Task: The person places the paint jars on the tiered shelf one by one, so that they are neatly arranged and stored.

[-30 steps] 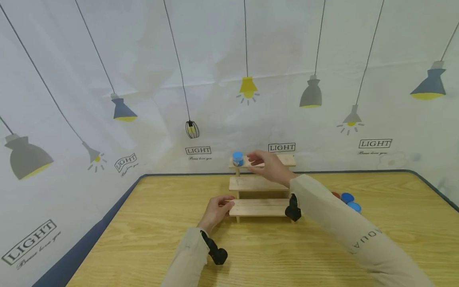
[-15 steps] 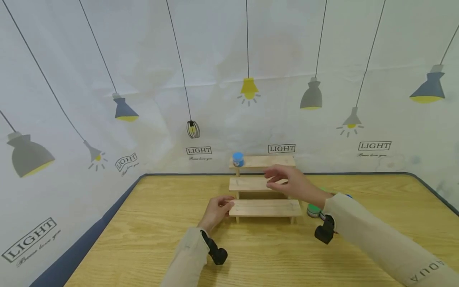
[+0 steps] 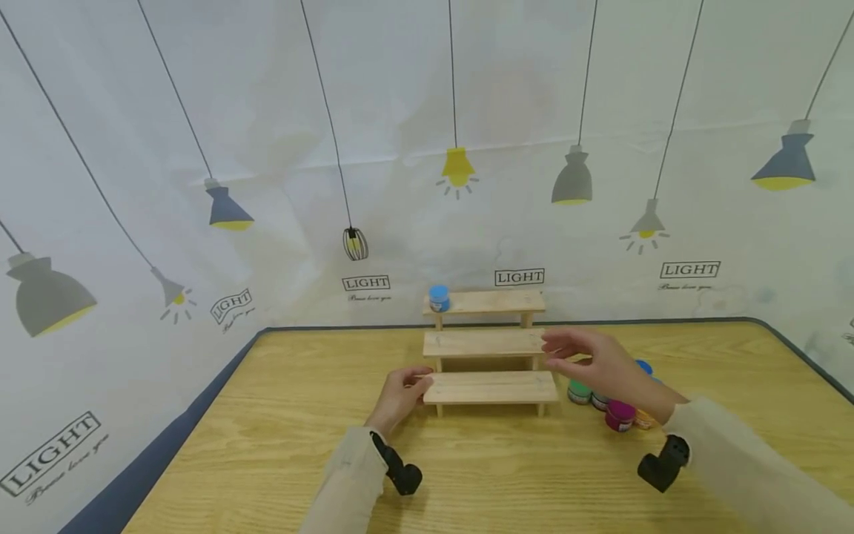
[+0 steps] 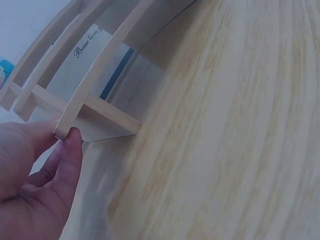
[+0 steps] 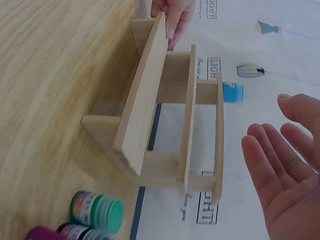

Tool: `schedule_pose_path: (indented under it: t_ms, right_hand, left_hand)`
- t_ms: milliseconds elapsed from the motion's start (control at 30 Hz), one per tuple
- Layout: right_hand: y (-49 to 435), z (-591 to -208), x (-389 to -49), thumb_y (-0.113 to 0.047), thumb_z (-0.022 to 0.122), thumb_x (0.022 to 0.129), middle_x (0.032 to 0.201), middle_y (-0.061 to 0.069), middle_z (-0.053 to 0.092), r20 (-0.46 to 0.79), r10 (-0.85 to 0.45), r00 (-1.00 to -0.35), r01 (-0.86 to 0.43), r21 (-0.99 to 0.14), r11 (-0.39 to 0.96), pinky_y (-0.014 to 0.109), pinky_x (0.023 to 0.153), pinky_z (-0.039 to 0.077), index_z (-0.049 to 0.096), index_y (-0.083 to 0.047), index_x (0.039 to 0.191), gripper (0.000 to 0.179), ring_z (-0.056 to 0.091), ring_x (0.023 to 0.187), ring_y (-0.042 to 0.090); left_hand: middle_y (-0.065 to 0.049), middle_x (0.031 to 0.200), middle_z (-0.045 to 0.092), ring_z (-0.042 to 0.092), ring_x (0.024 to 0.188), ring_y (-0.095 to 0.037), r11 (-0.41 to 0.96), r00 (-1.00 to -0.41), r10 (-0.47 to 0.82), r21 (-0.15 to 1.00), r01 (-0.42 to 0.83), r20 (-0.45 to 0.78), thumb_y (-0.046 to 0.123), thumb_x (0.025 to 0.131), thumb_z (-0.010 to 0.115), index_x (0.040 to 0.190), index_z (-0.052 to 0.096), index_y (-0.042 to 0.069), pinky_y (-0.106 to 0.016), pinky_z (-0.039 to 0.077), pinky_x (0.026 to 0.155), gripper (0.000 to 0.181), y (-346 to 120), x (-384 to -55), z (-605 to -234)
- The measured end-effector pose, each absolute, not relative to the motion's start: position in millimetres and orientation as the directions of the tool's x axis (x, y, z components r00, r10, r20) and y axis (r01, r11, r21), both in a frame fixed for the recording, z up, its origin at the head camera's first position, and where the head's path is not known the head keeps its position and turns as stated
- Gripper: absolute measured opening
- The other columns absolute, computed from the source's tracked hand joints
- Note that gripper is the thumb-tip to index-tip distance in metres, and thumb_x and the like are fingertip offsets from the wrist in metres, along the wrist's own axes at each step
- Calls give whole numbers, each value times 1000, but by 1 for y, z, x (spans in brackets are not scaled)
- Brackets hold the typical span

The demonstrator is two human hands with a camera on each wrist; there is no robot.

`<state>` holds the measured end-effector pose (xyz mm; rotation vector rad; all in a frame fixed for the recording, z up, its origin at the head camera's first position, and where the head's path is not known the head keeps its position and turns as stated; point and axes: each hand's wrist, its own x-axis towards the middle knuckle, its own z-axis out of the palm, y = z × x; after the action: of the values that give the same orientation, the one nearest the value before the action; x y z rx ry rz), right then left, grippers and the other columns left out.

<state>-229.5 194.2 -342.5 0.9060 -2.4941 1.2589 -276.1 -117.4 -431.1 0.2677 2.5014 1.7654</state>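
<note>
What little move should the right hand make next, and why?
I'd guess the right hand should reach down to the green jar. It's empty, and that jar stands close by on the table. The top shelf has just a blue jar, while the left hand grips the lowest shelf.
</note>
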Motion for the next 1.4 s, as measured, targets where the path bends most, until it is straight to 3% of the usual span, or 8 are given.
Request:
schedule_pose_path:
  t_ms: [233, 500, 667, 933, 1200, 1400]
  right_hand:
    - [228, -352, -215, -12, 59, 86, 100, 11, 61, 388, -336, -858, -512, -692, 508, 25, 67, 48, 55, -2, 114, 30, 57, 83, 3]
    - [265, -371, -207, -10, 55, 88, 99, -15, 61, 338, -294, -894, -445, -750, 490, 22, 67, 48, 55, 3, 113, 28, 57, 84, 4]
    - [283, -381, -200, -8, 53, 89, 96, -16, 60, 261, -260, -930, -359, -800, 481, 24, 64, 49, 53, 8, 112, 28, 57, 82, 2]
    - [303, -394, -195, -9, 56, 87, 92, -13, 61, 256, -211, -943, -332, -731, 597, 22, 62, 48, 54, 11, 108, 29, 55, 78, -2]
    - [313, -404, -192, -18, 57, 87, 102, 19, 59, 174, -144, -974, -225, -718, 659, 23, 62, 48, 55, 7, 110, 34, 54, 77, -5]
    - [316, -412, -192, -19, 57, 87, 102, 18, 59, 131, -126, -983, -182, -740, 648, 23, 64, 48, 54, 8, 111, 36, 53, 78, -5]
  left_hand:
    - [-9, 84, 57, 52, 63, -12, 319, -985, 170, 944, 85, 31, 14, 89, 54, 111, 59, 0, -31, 48, 60, 27, -116, -276, -431]
    - [-10, 86, 58, 53, 67, -13, 321, -986, 166, 943, 83, 30, 14, 89, 54, 112, 59, 0, -31, 49, 61, 27, -117, -276, -430]
    - [-10, 85, 58, 53, 66, -13, 319, -985, 170, 944, 85, 31, 13, 90, 53, 112, 59, 0, -31, 49, 61, 27, -118, -277, -430]
    - [-9, 84, 58, 52, 62, -12, 310, -985, 170, 947, 91, 39, 13, 89, 53, 112, 59, -1, -31, 48, 59, 27, -117, -277, -432]
    - [-10, 87, 58, 52, 62, -12, 317, -987, 158, 946, 74, 24, 15, 89, 54, 112, 59, 1, -32, 48, 59, 27, -116, -277, -432]
    - [-10, 87, 58, 52, 61, -13, 300, -986, 163, 951, 74, 25, 15, 90, 53, 113, 58, 0, -34, 49, 60, 28, -117, -274, -429]
